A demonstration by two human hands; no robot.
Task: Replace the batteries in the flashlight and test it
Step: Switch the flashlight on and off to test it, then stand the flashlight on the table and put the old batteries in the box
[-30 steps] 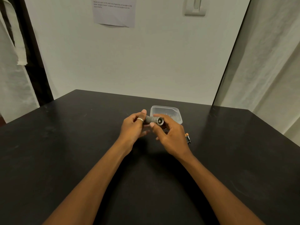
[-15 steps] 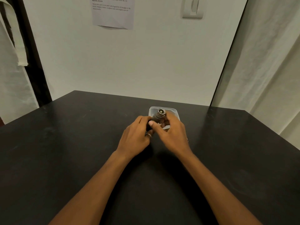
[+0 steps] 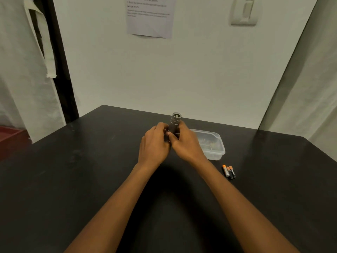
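Note:
A short grey metal flashlight stands nearly upright over the black table, one round end pointing up and away from me. My left hand wraps its lower body from the left. From the right, my right hand closes its fingers around the same lower part, thumbs meeting in front. The flashlight's bottom half is hidden by my fingers. Three small batteries with orange ends lie side by side on the table to the right of my right forearm.
A clear plastic tub with small items inside sits just right of my right hand. A white wall rises behind the table, bearing a printed sheet and a light switch. White cloth hangs at left and right.
The flashlight has turned from lying sideways to pointing upward. Both hands now clasp its lower body together. My view has shifted left, so the tub and batteries show to the right.

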